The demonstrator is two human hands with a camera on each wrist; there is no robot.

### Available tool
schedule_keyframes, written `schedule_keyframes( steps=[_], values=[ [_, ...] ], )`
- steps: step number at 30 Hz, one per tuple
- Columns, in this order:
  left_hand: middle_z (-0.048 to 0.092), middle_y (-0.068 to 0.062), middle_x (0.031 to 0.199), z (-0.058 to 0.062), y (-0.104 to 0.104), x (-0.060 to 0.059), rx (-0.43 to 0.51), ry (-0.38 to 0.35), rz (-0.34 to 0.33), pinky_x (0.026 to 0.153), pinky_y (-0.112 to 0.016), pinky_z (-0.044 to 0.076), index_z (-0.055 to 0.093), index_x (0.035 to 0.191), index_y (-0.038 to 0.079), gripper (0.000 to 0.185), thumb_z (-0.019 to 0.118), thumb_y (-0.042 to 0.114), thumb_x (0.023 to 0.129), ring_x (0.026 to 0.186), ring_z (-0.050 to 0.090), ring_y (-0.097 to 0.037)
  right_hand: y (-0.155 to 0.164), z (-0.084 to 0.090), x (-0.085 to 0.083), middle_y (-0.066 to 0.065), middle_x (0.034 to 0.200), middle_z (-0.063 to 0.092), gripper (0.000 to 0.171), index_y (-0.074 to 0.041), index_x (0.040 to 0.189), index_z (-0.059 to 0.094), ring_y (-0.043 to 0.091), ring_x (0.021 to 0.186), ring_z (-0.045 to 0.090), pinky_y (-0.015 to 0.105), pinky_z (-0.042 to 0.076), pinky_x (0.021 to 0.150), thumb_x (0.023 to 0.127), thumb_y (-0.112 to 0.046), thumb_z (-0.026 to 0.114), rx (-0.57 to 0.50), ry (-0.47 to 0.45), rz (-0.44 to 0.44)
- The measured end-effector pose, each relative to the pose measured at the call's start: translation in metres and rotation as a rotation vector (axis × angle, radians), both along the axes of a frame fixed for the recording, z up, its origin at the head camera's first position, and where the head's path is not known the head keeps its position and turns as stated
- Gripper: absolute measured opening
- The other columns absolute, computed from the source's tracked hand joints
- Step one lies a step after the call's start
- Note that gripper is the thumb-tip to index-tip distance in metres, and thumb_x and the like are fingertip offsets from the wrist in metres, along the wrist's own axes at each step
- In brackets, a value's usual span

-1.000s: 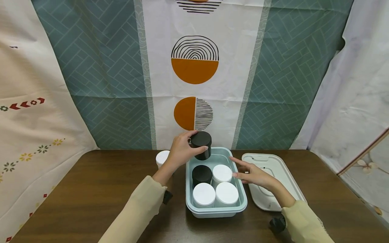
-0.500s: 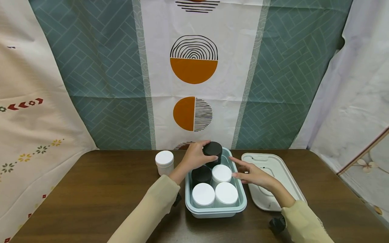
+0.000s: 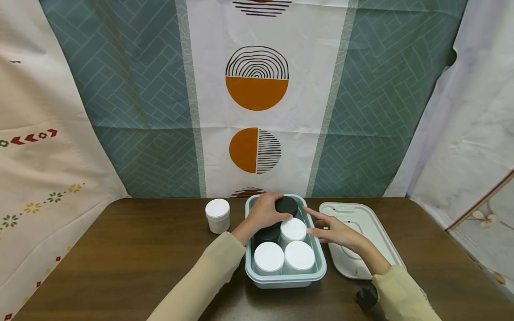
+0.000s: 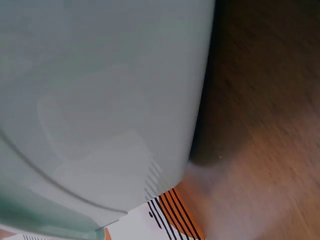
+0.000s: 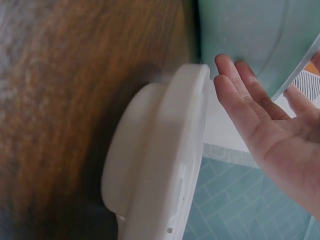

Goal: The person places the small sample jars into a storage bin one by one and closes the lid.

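My left hand reaches into the light blue tub and grips a black-lidded jar by its sides, in the tub's far right part. Another black jar sits nearer, partly hidden under that hand. White-lidded jars stand beside and before it: one white jar at the middle right, a second white jar and a third white jar at the near end. My right hand rests at the tub's right rim with its fingers extended, also seen in the right wrist view beside the tub wall.
A white jar stands on the brown table left of the tub. To the right, under my right forearm, lies a white lid. A patterned cloth hangs behind the table.
My left hand has moved right and down with the black jar, from above the tub's far left part into its far right part. The right hand has stayed in place.
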State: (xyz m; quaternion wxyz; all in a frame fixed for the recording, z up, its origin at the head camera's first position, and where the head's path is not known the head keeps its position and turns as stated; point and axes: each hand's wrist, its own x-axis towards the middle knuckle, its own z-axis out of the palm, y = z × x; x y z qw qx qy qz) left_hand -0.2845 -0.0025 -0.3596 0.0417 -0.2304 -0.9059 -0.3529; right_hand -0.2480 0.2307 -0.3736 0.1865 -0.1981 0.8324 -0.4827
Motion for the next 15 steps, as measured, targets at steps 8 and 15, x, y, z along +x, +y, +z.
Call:
schedule_keyframes(
  steps=[8, 15],
  values=[
    [0.056, -0.016, 0.121, -0.0029, -0.0002, -0.0013, -0.007, -0.069, -0.004, 0.089, -0.041, 0.044, 0.054, 0.124, -0.001, 0.059, 0.071, 0.031, 0.078, 0.109, 0.052, -0.027, 0.0007, -0.0003, 0.0009, 0.027, 0.127, 0.043, 0.067, -0.019, 0.147, 0.019, 0.033, 0.11, 0.051, 0.045, 0.048, 0.083, 0.091, -0.029, 0.056, 0.0, -0.009, 0.005],
    [0.06, -0.015, 0.116, -0.0019, -0.0013, -0.0008, 0.053, -0.122, -0.022, 0.085, -0.037, 0.046, 0.054, 0.124, -0.001, 0.053, 0.07, 0.025, 0.08, 0.103, 0.057, -0.025, 0.0, 0.0005, 0.0013, 0.028, 0.128, 0.042, 0.068, -0.018, 0.146, 0.02, 0.034, 0.111, 0.051, 0.046, 0.049, 0.083, 0.09, -0.029, 0.056, -0.002, -0.002, 0.0]
  ],
)
